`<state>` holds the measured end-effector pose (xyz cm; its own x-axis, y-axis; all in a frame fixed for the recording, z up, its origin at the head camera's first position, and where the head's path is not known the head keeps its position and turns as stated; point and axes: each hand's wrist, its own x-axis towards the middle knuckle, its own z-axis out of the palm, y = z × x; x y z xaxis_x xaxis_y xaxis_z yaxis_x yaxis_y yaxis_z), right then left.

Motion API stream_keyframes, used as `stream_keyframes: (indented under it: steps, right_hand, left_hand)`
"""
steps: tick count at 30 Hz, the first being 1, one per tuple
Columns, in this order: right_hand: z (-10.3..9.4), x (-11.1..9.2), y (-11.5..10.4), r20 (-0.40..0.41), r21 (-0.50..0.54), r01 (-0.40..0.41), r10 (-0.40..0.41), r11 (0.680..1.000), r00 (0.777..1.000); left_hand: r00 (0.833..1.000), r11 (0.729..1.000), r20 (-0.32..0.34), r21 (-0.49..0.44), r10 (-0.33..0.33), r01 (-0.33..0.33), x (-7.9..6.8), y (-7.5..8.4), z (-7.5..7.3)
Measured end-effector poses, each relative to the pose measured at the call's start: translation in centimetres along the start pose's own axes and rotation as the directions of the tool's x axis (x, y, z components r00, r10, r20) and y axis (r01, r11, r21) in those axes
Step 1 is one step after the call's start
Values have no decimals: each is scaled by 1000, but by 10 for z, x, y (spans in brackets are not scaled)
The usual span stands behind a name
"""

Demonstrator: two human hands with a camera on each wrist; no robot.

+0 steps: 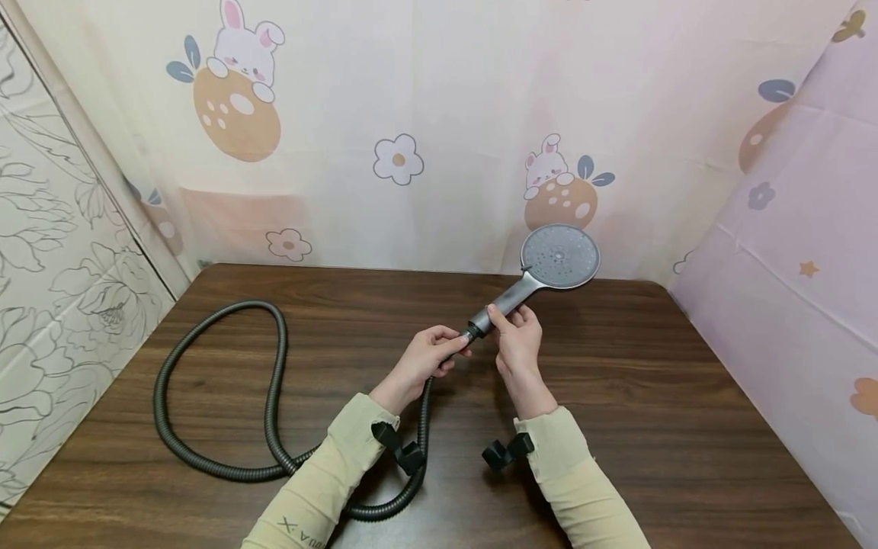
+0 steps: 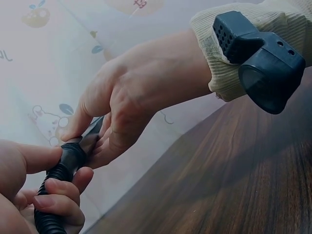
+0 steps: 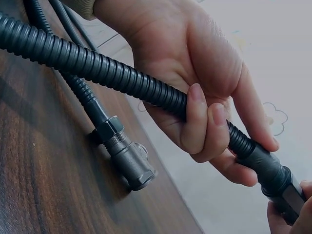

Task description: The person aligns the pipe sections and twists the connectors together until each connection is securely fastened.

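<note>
A grey shower head [image 1: 560, 256] with a round, dotted face is held up over the far side of the table, its face turned toward me. My right hand [image 1: 519, 345] grips its handle [image 1: 511, 296], thumb on top. At the handle's lower end, my left hand [image 1: 428, 358] pinches the collar of the dark ribbed hose [image 3: 117, 73], with fingers curled round the hose just behind it. Hose and handle meet in line between the two hands. A metal connector [image 3: 131, 163] at the hose's other end shows low in the right wrist view.
The hose loops [image 1: 161, 389] across the left of the brown wooden table [image 1: 652, 396] and passes under my left forearm. A patterned curtain [image 1: 453, 91] stands behind the table, with more cloth at right and a floral panel [image 1: 68, 290] at left. Black wrist cameras [image 1: 507, 451] sit on both sleeves.
</note>
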<state>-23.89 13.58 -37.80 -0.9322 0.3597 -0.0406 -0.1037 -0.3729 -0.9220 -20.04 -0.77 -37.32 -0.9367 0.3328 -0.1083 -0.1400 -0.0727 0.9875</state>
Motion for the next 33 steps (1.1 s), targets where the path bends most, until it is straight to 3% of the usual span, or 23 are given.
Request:
stream_keyframes:
  steps: [20, 33]
  right_hand:
    - [5, -5, 1, -3, -52, 47, -47, 998, 999]
    - [4, -5, -1, -17, -37, 53, -53, 998, 998]
  left_hand:
    - [995, 997, -85, 60, 47, -42, -3, 5, 4]
    - [994, 998, -97, 37, 50, -47, 16, -20, 0]
